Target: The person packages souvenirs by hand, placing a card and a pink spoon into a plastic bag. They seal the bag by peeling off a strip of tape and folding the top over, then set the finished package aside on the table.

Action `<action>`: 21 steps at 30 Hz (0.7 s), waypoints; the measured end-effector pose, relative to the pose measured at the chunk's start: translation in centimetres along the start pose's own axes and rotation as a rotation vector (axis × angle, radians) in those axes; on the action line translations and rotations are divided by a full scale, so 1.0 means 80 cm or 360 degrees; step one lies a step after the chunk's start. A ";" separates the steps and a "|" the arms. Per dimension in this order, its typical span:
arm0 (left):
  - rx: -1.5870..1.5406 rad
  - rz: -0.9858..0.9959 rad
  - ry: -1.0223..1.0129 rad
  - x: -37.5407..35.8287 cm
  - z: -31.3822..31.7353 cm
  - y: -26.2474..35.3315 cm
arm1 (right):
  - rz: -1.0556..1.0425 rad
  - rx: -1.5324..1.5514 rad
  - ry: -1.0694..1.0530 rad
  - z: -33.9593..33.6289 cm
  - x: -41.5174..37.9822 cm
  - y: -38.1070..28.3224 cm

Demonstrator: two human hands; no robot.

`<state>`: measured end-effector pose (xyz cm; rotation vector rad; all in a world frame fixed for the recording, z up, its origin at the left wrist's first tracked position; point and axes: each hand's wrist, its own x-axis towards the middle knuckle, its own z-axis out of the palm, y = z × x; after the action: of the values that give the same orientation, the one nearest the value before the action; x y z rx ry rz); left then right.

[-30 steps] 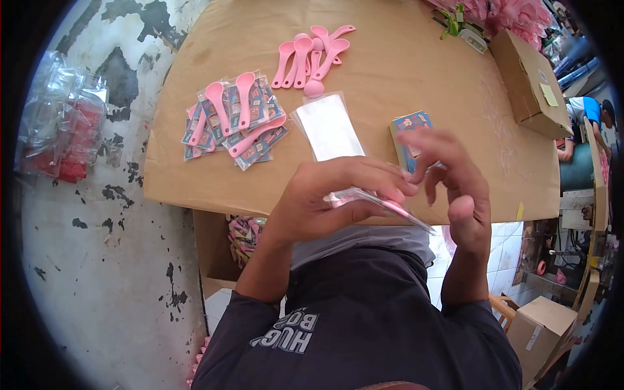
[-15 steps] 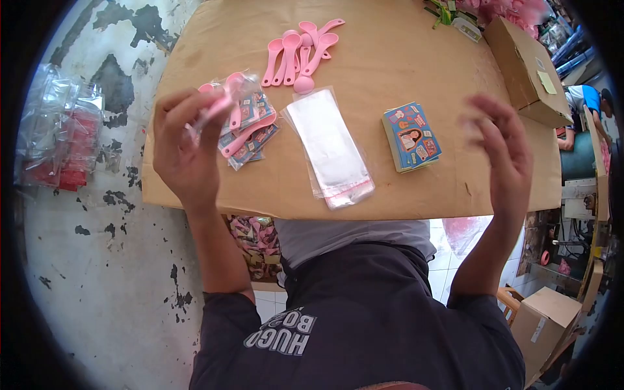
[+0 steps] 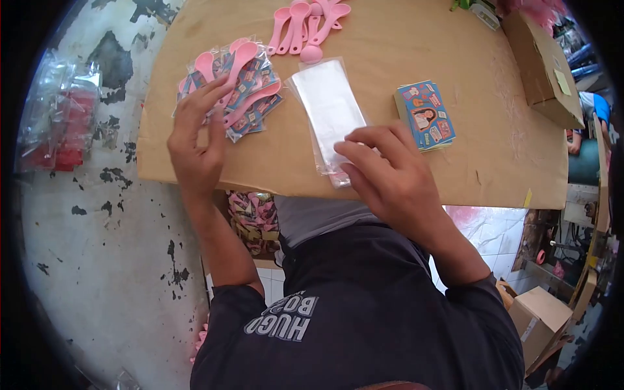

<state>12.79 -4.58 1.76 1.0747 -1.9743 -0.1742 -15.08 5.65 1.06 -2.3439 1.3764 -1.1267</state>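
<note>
My left hand (image 3: 197,146) is at the near side of a pile of clear packets (image 3: 250,120), its thumb and fingers apart. Pink measuring spoons (image 3: 242,57) and blue printed cards show through the plastic. Over the lower end of a stack of clear plastic bags (image 3: 328,97) hovers my right hand (image 3: 393,179). Its fingers are bent, with a gap between thumb and forefinger and nothing held. To the right of the bags lies a stack of blue printed cards (image 3: 426,117). Loose pink spoons (image 3: 299,26) lie beyond the bags.
A cardboard box (image 3: 543,65) stands at the table's right edge, near pink bundles (image 3: 539,10). Left of the table, clear and red plastic packs (image 3: 65,123) lie on the floor. Below the table edge sits a container of small wrapped pieces (image 3: 253,221). Another person's arm (image 3: 575,142) shows far right.
My left hand has let go of the packet with a spoon, which now lies on the pile. My right hand has come in from the right to the bags. The view has shifted slightly.
</note>
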 end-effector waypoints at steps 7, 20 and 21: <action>-0.0160 -0.0220 -0.0172 0.005 0.016 -0.017 | 0.0173 -0.0195 -0.0108 0.026 0.005 0.005; -0.1786 -0.0944 -0.0694 -0.022 0.066 0.099 | -0.0302 -0.0111 0.0133 -0.024 0.014 -0.002; -0.1867 -0.1045 -0.0687 -0.023 0.074 0.103 | -0.0324 -0.0131 0.0094 -0.026 0.010 0.002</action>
<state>3.76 0.35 0.89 0.8196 -1.3258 -1.7724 -16.41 5.34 2.79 -2.5776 1.2478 -1.2238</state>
